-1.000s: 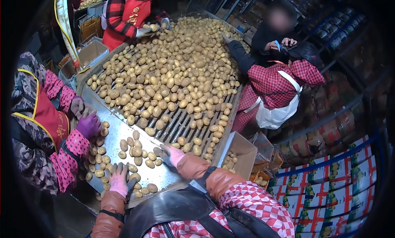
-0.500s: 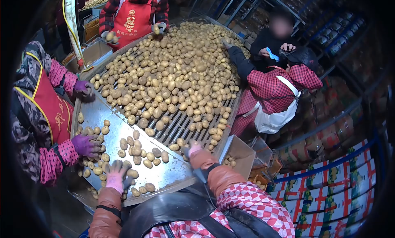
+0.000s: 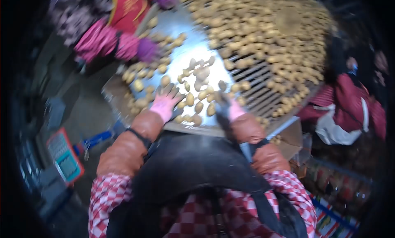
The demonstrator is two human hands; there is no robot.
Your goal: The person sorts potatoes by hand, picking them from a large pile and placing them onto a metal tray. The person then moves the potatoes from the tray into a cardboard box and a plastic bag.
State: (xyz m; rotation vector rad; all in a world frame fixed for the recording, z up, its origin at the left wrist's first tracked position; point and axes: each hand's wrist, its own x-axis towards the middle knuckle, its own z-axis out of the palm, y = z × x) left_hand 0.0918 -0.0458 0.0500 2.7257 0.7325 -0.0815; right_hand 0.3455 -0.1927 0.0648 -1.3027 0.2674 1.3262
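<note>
My left hand point(image 3: 166, 101), in a pink and grey glove, lies over the front left of the metal sheet point(image 3: 175, 24) with its fingers spread. It touches or nearly touches potatoes point(image 3: 189, 99) beside it; no potato shows in its grip. My right hand point(image 3: 230, 106), gloved alike, is at the right side of the sheet, near the slatted grate. Motion blurs it, but its fingers look stretched out, with a dark potato point(image 3: 222, 85) just beyond them. Several loose potatoes lie between my two hands.
A large potato heap point(image 3: 263, 28) covers the slatted grate point(image 3: 259, 75). On the left, a co-worker's purple-gloved hand point(image 3: 147, 50) is near more potatoes. A cardboard box point(image 3: 290, 135) stands at right, below a person in a red checked top point(image 3: 349, 100). A scale display point(image 3: 68, 166) is at lower left.
My view has swung left and down. My right hand has come off the grate's edge to the sheet, closer to my left hand. The co-worker's lower hand stays by the potatoes.
</note>
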